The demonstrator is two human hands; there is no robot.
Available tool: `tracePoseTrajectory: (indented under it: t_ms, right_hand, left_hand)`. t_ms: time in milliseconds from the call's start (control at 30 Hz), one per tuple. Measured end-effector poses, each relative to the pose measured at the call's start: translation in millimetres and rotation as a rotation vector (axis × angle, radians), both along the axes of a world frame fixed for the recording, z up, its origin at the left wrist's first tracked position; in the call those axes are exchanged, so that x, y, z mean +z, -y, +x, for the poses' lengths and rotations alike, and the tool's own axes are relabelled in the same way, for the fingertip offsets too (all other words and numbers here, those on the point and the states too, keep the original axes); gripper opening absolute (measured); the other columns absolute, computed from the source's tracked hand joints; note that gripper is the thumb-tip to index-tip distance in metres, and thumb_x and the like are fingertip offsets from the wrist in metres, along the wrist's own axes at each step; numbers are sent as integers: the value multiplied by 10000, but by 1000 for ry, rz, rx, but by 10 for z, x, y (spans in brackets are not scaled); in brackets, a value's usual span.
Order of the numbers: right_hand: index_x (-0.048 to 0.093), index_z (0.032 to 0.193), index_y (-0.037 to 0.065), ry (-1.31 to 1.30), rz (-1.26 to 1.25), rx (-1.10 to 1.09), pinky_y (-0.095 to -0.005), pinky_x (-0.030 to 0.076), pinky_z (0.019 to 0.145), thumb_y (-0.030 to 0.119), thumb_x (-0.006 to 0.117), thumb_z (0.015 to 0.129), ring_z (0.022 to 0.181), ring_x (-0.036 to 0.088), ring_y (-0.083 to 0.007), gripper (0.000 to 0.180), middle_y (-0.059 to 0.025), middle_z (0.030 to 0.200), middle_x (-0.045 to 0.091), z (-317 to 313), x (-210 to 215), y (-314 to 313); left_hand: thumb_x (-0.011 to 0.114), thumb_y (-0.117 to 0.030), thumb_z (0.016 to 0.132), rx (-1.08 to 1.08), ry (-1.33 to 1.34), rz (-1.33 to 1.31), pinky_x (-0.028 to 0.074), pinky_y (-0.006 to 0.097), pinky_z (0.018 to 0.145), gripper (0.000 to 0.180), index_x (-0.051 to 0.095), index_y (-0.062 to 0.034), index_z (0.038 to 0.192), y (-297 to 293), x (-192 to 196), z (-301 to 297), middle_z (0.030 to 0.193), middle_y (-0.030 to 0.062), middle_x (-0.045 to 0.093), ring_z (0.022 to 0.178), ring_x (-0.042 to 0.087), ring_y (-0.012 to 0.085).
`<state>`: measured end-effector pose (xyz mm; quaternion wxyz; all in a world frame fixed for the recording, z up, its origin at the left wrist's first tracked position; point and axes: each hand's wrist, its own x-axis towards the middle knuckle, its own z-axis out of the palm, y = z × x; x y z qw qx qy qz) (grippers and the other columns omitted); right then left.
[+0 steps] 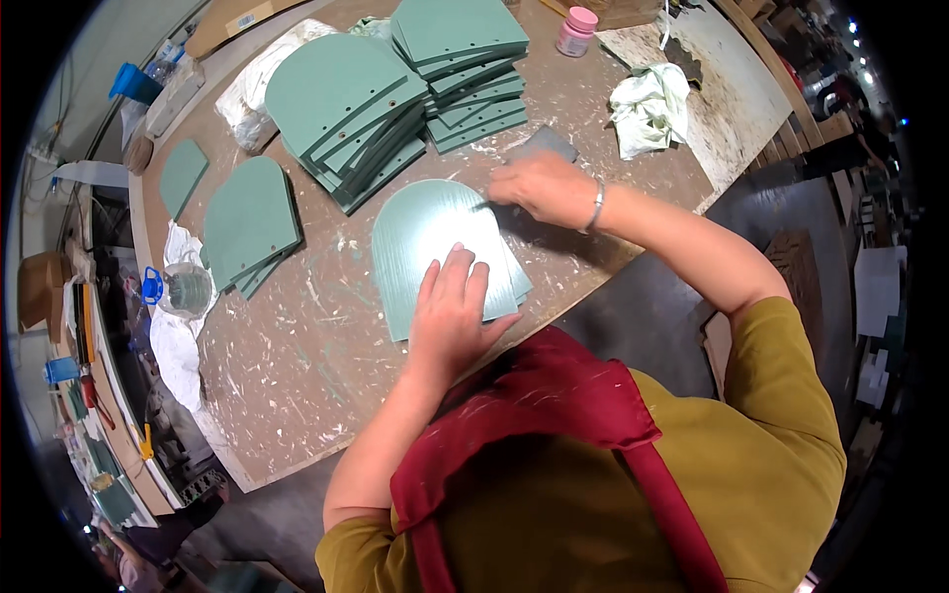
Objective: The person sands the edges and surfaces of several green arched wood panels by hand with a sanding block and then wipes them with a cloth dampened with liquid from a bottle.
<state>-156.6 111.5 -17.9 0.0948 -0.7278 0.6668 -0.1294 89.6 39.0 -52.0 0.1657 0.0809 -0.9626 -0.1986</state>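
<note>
A green arch-shaped panel (405, 257) lies on the worktable in front of me, light glaring off its face. Corners of at least one more panel stick out under its right side. My left hand (453, 311) rests on the panel's lower part, palm down and fingers spread. At the panel's upper right edge, my right hand (544, 190) is closed, fingers curled together; a small dark bit shows by the fingertips, too little to name. Just beyond that hand lies a flat grey pad (546, 144), partly covered by it.
Tall stacks of green panels (336, 94) (460, 40) stand at the back. A smaller pile (252, 217) and a single piece (183, 176) lie left. A clear jug (188, 290) sits on white cloth. Right are a pink jar (576, 32) and a crumpled cloth (650, 109).
</note>
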Motion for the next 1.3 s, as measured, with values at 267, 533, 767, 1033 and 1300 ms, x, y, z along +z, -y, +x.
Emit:
tracePoseTrajectory:
  t_ms: [267,533,767,1033,1300]
  right_hand:
    - [609,920,77,49,-111,-8,-438,508,698,46,563,809,854,642,-346,124,-112,882,644,-49,-64,227]
    - [618,932,76,80,5,-77,-435,506,697,47,581,796,861,639,-358,143,-126,908,647,-12,-6,36]
    - [602,952,86,-76,-142,-100,-424,522,709,38,584,776,852,637,-316,183,-93,896,604,234,-70,-225]
    - [590,890,90,-54,-233,-239,-411,521,664,33,575,773,831,630,-298,131,-84,853,588,295,-113,-69]
    - [596,912,80,-27,-99,-224,-427,519,688,47,554,786,852,629,-315,137,-87,883,603,456,-46,-343]
  left_hand:
    - [840,-421,650,2,0,10,407,513,1033,750,540,4,1191,-7,58,-4,1280,199,538,1244,505,368]
    - [844,-409,644,-32,6,31,408,515,1031,749,537,6,1187,9,28,-3,1295,204,527,1244,503,375]
    - [803,-424,694,-19,-8,30,396,520,1041,704,537,8,1182,-5,31,6,1296,207,523,1259,493,378]
    - [774,-426,736,-33,1,24,376,514,1059,686,526,13,1200,-18,26,9,1324,205,498,1290,464,376]
    - [786,-396,737,-38,21,49,356,511,1078,679,521,16,1208,-12,75,13,1334,210,481,1305,446,376]
